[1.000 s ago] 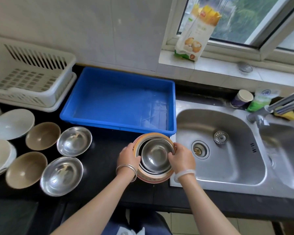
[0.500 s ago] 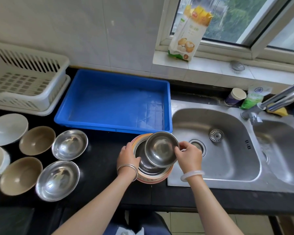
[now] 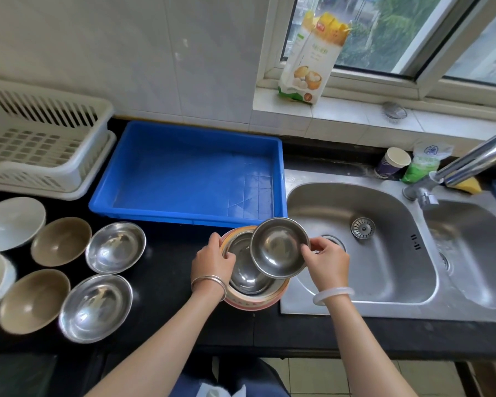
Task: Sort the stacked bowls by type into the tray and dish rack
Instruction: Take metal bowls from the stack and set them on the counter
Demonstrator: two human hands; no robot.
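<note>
The right hand (image 3: 325,260) pinches the right rim of a small steel bowl (image 3: 279,247), held tilted above the stack (image 3: 251,282), its mouth turned up and toward the camera, its left rim lower over the stack. The left hand (image 3: 212,260) grips the stack's left rim, fingers curled over the edge. The stack, a steel bowl nested in an orange-rimmed one, stands upright at the counter's (image 3: 166,282) front edge, touching the sink's (image 3: 364,247) left rim. The blue tray (image 3: 195,170) sits just behind it; the white dish rack (image 3: 40,144) occupies the counter's back left corner. Loose bowls, all mouth-up, lie along the left edge.
</note>
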